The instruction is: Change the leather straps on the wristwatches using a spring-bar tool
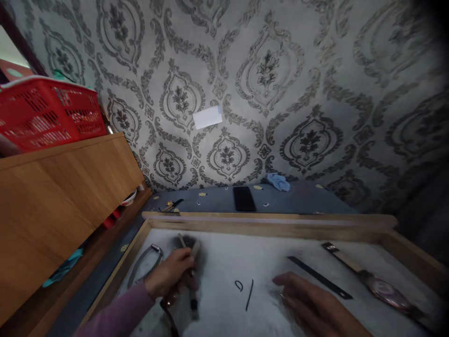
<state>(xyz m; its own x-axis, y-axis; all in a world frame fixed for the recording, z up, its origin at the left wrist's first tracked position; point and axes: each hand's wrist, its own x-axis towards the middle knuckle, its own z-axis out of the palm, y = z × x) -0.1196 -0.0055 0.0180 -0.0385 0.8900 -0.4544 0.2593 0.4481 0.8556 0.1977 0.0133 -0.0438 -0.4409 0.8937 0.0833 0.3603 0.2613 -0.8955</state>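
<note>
My left hand is closed around a slim, pale-and-dark object, too blurred to name, over the white surface of a wooden-framed tray. Below that hand hangs or lies a brown strap, partly hidden. A grey strap is curled to its left. My right hand is smeared by motion, its fingers curled low, with a thin glint at the fingertips. Near it lies a flat black strap. Between the hands are a small dark loop and a thin dark strip.
A wristwatch with a beige strap lies at the tray's right. The raised wooden rim runs along the back. Behind it are a black phone, a blue cloth and a small dark item. A red basket tops the left cabinet.
</note>
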